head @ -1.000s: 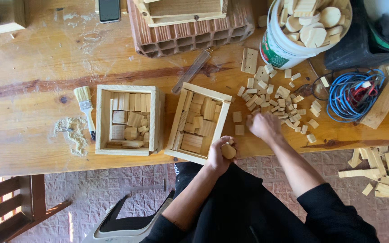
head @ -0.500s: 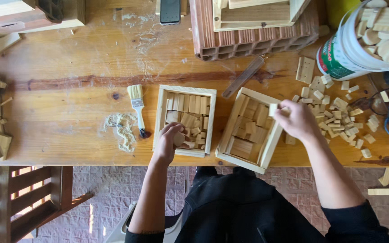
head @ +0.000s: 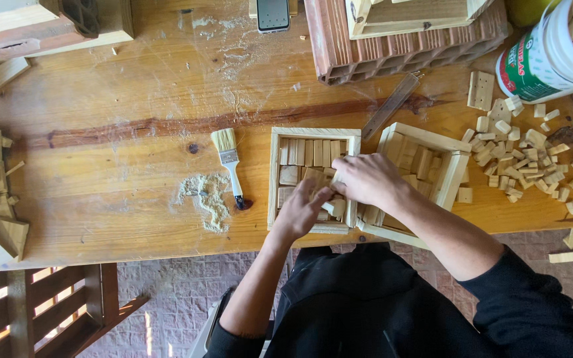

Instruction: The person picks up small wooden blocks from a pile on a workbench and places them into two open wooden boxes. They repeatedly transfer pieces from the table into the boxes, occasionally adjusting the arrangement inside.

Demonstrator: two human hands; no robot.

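Since the earlier frame, the right hand [head: 365, 179] has come away from the pile of small wooden blocks [head: 532, 162] on the right and now meets the left hand [head: 303, 211] over the left wooden frame [head: 274, 174]. The left hand was already there and has hardly moved.

The big wooden table [head: 121, 152] holds it all. The left frame lies flat near the front edge, almost full of little blocks. The right wooden frame [head: 455, 174] leans tilted just beside it. A paintbrush [head: 228, 159] lies to the left, next to a patch of sawdust [head: 207, 199].

Both hands pinch at a small block [head: 334, 207] near the frame's near side. The fingers are curled close, but I cannot tell which hand really holds it.

The blocks sit tight together. A hard push could pop the neighbours up or out of line. The right arm could also bump the leaning frame and knock it over.
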